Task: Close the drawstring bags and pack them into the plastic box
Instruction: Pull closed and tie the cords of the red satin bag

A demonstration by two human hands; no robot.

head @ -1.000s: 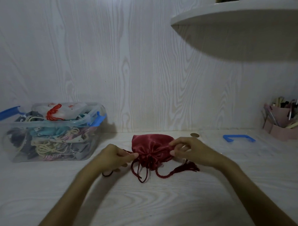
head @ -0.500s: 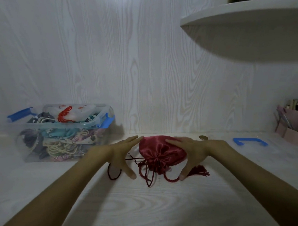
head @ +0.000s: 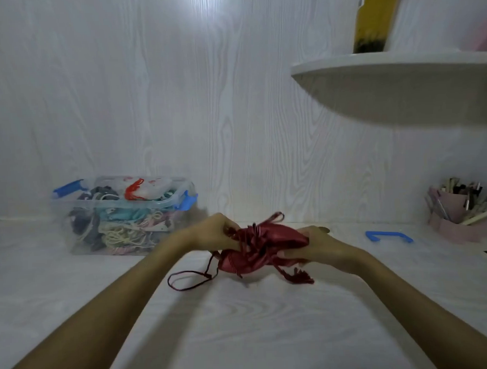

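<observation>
Both my hands hold the red satin drawstring bag just above the white table, L hand w/ fingers curled pinching its gathered cord end, R hand w/ fingers curled round its other end, cord loop & tassel trailing on the table, plastic box of bags well apart to my left by the wall.

Glossy satin bag; clear plastic box.
</observation>
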